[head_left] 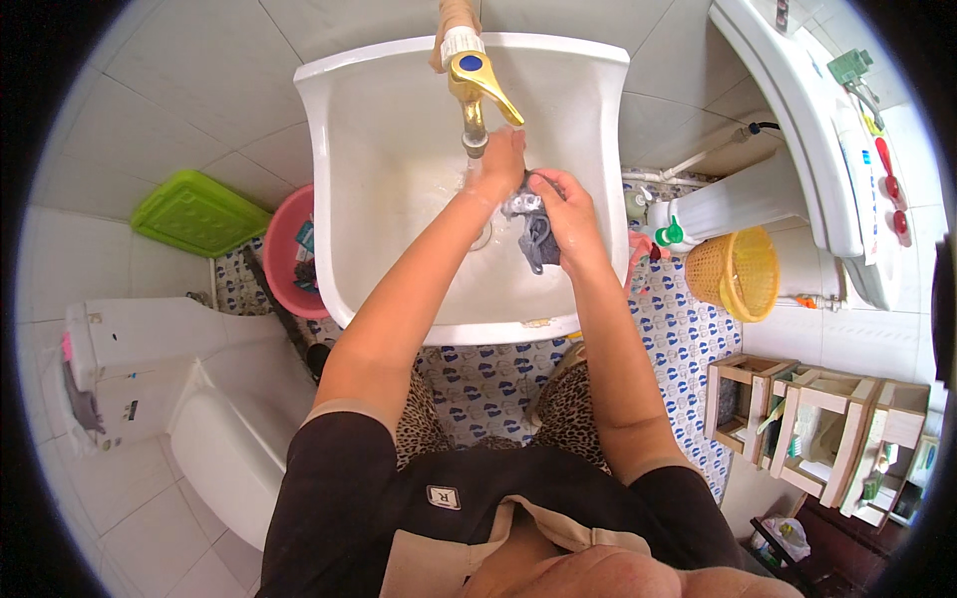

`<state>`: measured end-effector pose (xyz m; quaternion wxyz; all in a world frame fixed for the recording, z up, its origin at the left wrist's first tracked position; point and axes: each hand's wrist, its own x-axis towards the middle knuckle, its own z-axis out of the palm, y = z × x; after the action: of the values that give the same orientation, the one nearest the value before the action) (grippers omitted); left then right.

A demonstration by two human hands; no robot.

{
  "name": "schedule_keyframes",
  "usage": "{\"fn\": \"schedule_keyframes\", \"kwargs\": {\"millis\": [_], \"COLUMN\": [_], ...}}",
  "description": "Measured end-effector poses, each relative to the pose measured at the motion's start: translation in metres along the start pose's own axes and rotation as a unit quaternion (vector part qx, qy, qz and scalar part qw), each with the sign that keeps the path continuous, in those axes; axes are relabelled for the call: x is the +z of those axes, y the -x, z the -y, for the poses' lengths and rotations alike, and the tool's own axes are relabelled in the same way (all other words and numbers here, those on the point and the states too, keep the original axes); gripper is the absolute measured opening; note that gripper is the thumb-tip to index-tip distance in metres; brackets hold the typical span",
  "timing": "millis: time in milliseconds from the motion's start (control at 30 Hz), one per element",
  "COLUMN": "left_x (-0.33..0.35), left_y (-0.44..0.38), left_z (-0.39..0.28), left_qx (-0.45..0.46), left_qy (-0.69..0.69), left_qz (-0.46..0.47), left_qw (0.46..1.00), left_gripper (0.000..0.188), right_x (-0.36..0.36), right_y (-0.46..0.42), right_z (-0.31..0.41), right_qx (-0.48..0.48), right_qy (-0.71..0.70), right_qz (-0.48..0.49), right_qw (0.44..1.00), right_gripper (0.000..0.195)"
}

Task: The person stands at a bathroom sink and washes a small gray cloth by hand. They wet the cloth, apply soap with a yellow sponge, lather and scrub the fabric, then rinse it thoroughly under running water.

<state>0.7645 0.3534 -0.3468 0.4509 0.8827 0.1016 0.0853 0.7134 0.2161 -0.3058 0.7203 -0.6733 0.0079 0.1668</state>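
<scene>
Wet grey cloth [534, 233] with white suds hangs from my right hand [570, 213], whose thumb presses on its upper part. This hand is low inside a white ceramic sink [381, 247], on its right side. Close beside the cloth, my left hand [502, 163] is under the gold faucet [474, 97]. Water runs from the spout over the left wrist. The left fingers are partly hidden, so whether they grip the cloth does not show. Below the left forearm, the drain [482, 238] is partly covered.
Left of the sink are a pink basin [280, 254] holding some items, a green plastic lid [198, 213] and a white toilet [224, 441]. To the right stand a pedestal washbasin [800, 142], a yellow wastebasket [721, 276] and a wooden rack [822, 433].
</scene>
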Motion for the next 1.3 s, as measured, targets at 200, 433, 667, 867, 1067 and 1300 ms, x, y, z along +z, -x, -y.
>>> {"fn": "schedule_keyframes", "kwargs": {"millis": [200, 433, 667, 867, 1067, 1300], "left_x": [0.009, 0.015, -0.011, -0.003, 0.022, 0.028], "left_y": [-0.029, -0.023, 0.0, -0.029, -0.042, -0.064], "left_z": [0.018, 0.06, 0.026, 0.11, 0.056, 0.04], "left_qx": [-0.257, -0.251, -0.29, -0.201, -0.267, -0.314], "left_qy": [0.3, 0.546, 0.651, 0.298, 0.399, 0.47], "left_qz": [0.065, 0.205, 0.086, 0.001, -0.015, 0.007], "left_qw": [0.916, 0.773, 0.696, 0.933, 0.877, 0.825], "left_gripper": [0.041, 0.027, 0.031, 0.029, 0.032, 0.02], "right_x": [0.029, 0.041, 0.035, 0.051, 0.034, 0.006], "right_y": [0.02, -0.006, -0.015, 0.04, 0.047, 0.028], "right_z": [-0.001, -0.016, -0.018, 0.001, 0.018, 0.009], "right_qx": [-0.182, -0.322, -0.078, -0.19, -0.161, -0.154], "right_qy": [0.042, 0.233, 0.011, 0.128, 0.054, 0.366], "right_qz": [-0.039, -0.065, -0.032, 0.139, 0.167, 0.121], "right_qw": [0.982, 0.915, 0.996, 0.963, 0.971, 0.91], "right_gripper": [0.029, 0.022, 0.034, 0.033, 0.026, 0.02]}}
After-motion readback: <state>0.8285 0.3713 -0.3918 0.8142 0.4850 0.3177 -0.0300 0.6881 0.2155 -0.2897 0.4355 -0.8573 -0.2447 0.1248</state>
